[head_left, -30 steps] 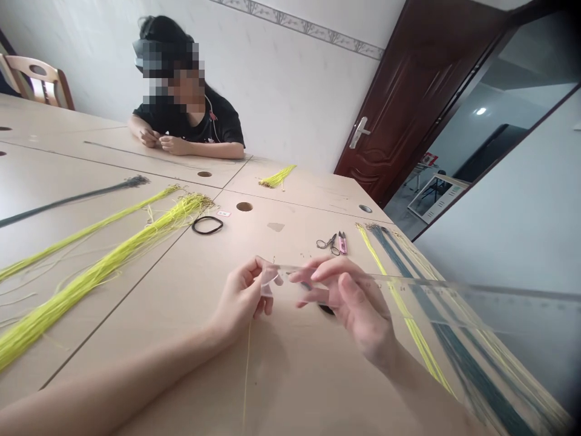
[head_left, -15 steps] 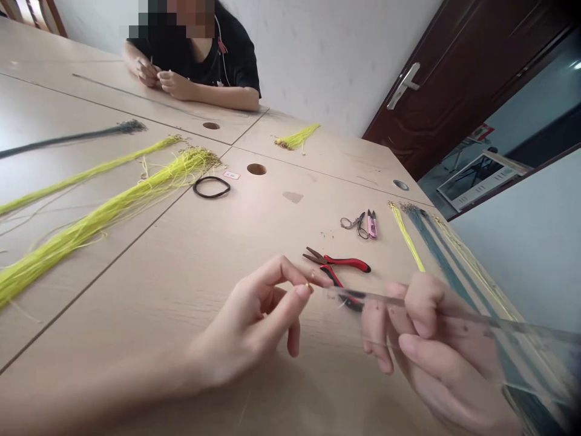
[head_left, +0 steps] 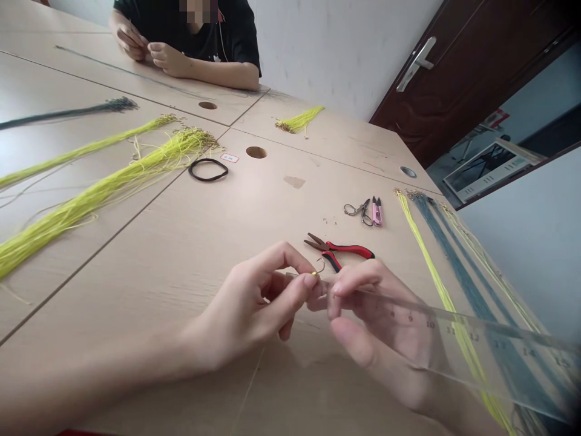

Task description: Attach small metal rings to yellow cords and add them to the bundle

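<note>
Red-handled pliers (head_left: 349, 249) just beyond the right hand (head_left: 372, 309)

Right now you've got a white wall (head_left: 327, 54) dead ahead, a dark wooden door (head_left: 454, 79) with a metal handle (head_left: 415, 56) off to your right, and a pale desk (head_left: 345, 157) running beneath them.

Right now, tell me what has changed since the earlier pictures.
The right hand, holding the clear ruler, has moved in toward the left hand, whose fingers pinch a small gold bead. The red-handled pliers and pink-handled snips stayed where they lay.
</note>
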The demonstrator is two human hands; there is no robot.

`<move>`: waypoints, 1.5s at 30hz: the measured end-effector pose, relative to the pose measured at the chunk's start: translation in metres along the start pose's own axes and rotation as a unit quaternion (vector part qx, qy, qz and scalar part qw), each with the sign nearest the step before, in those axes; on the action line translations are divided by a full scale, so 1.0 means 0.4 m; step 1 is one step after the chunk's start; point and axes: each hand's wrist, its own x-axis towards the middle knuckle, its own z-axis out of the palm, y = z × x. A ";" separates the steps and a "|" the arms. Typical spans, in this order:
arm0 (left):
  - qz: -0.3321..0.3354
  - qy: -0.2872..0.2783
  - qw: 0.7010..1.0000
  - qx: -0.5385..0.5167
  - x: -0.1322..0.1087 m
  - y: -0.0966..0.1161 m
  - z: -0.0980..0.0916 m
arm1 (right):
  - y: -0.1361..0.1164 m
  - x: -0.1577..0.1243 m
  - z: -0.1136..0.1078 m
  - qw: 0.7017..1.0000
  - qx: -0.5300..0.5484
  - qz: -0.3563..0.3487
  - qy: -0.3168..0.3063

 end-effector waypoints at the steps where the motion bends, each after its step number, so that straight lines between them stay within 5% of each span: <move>1: 0.002 -0.004 1.000 -0.021 -0.001 0.001 0.002 | -0.001 0.000 -0.003 1.000 0.011 0.010 -0.007; 6: -0.006 -0.018 0.990 -0.141 -0.009 0.012 0.012 | -0.018 -0.001 -0.019 0.999 0.045 0.001 0.009; 15: 0.016 0.005 0.992 -0.121 -0.015 0.013 0.007 | -0.035 0.010 -0.004 0.988 0.086 -0.076 0.100; 36: 0.082 -0.027 0.993 -0.085 -0.013 0.017 0.005 | -0.023 0.000 -0.023 0.996 0.052 -0.066 0.020; 45: 0.080 -0.037 0.992 -0.095 -0.013 0.016 0.000 | -0.038 0.014 -0.003 0.991 0.093 -0.078 0.052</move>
